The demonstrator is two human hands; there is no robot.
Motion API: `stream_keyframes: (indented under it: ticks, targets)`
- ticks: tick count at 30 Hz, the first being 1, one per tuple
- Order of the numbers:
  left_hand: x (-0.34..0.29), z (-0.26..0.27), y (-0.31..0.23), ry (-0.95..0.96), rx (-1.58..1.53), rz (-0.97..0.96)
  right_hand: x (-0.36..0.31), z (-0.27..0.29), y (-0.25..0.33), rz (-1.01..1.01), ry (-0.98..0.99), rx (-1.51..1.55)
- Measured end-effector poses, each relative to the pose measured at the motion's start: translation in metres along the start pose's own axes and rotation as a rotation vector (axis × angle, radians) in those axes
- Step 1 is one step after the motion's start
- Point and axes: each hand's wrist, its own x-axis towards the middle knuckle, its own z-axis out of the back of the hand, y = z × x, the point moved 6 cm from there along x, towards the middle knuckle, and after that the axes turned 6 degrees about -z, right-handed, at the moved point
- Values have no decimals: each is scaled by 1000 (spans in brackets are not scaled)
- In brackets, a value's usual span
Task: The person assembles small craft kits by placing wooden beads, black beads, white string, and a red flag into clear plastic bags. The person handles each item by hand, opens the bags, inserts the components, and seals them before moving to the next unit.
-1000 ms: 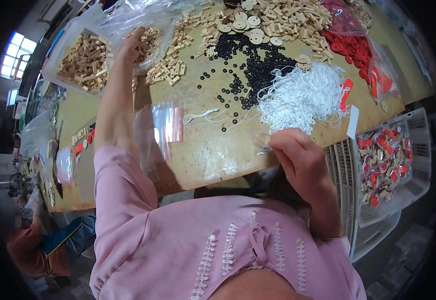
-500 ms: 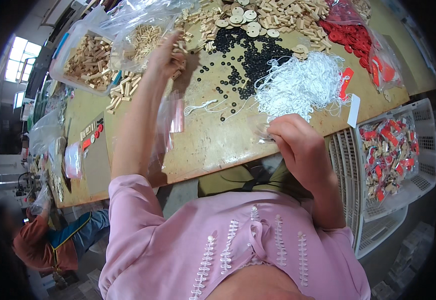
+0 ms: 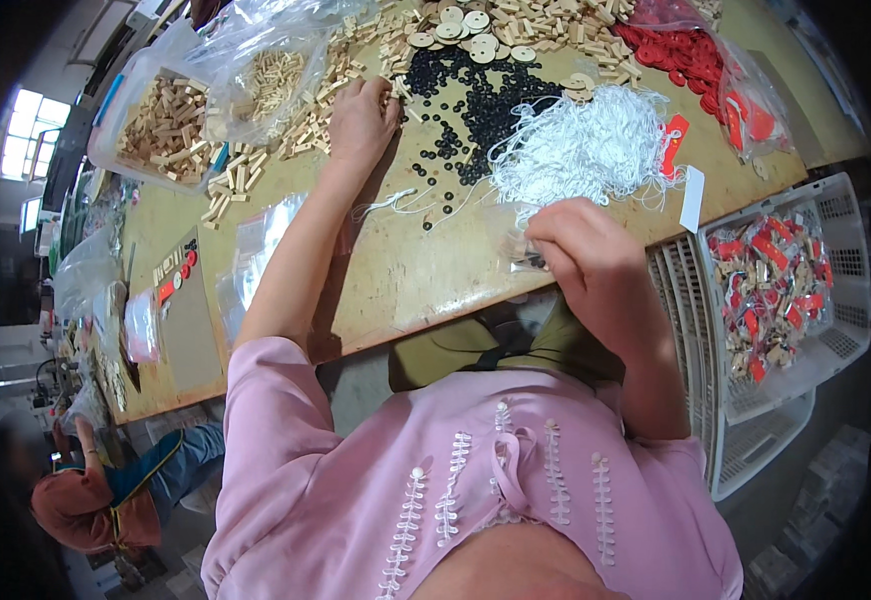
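Note:
My left hand point(image 3: 363, 124) reaches to the near edge of the pile of small wooden blocks point(image 3: 344, 75), beside the scattered black rings point(image 3: 476, 115). Its fingers are bent and closed at the tips; what they pinch, if anything, is hidden. Near the table's front edge, my right hand point(image 3: 588, 245) grips a small clear plastic bag point(image 3: 518, 240) with a few small pieces inside, some dark. Just beyond that hand lies a tangled heap of white cord point(image 3: 581, 150), with one loose cord point(image 3: 396, 203) stretching left from it.
Round wooden discs point(image 3: 483, 47) and red pieces point(image 3: 671, 62) cover the far side. A clear bin of wooden blocks point(image 3: 166, 125) stands far left, with flat clear bags point(image 3: 261, 245) nearer. At right, a white plastic basket point(image 3: 849, 290) holds filled packets. Another person point(image 3: 106, 500) is at lower left.
My left hand has moved right and slightly nearer, from beside the bagged wooden sticks to the blocks by the black rings. My right hand still holds the clear bag, which shows more now.

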Motion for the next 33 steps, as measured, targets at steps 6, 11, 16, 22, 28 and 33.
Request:
stream_keyframes:
  ticks: [6,11,16,22,28,33]
  targets:
    - [1,0,12,168,-51,-18,27,8,-11,-41,82,69]
    - [-3,24,2,202,-14,-98,41,1,-33,-179,156,252]
    - [-19,60,-41,402,-608,103,46,-7,-38,-212,205,271]
    - [-68,59,-128,710,-1284,45,55,-10,-25,-185,243,395]
    - [-80,46,-131,772,-1529,277,63,-1,-32,-163,83,428]
    - [-88,68,-149,699,-1803,522,61,0,-34,-205,84,410]
